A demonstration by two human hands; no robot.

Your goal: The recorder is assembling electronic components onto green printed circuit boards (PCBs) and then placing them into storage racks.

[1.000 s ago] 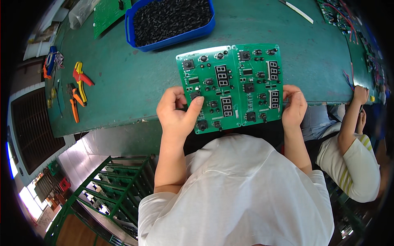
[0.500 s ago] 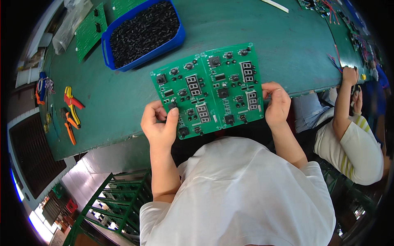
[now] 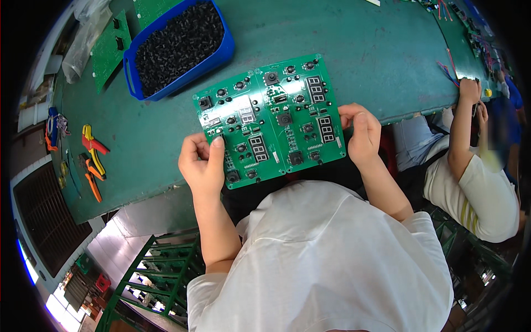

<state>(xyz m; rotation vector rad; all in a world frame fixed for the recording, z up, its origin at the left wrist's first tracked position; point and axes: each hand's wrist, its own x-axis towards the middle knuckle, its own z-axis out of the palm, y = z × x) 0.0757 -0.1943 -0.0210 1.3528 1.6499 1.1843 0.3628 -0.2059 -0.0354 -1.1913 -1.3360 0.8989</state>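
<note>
A green circuit board (image 3: pixel 270 124) is held up over the table's near edge, its component side toward me. It carries black push buttons, small round black parts and several three-digit displays; glare whitens one display at the upper left. My left hand (image 3: pixel 203 165) grips the board's left edge, with the thumb on its face. At the right edge my right hand (image 3: pixel 360 133) pinches the board, the fingers partly behind it. Beyond the board stands a blue bin (image 3: pixel 228 47) full of small black tube-like pieces (image 3: pixel 180 47).
Left on the green table (image 3: pixel 276 33) lie red-yellow pliers (image 3: pixel 95 148) and orange-handled cutters (image 3: pixel 91 178). More green boards (image 3: pixel 110 52) and a clear plastic bag (image 3: pixel 86 44) are at the far left. A co-worker's arm (image 3: pixel 462 124) and wired boards are on the right. A green rack (image 3: pixel 149 276) stands below left.
The board and both hands have shifted slightly left in view, and the board's tilt has changed, bringing glare onto one display. The table items also shift left with the view.
</note>
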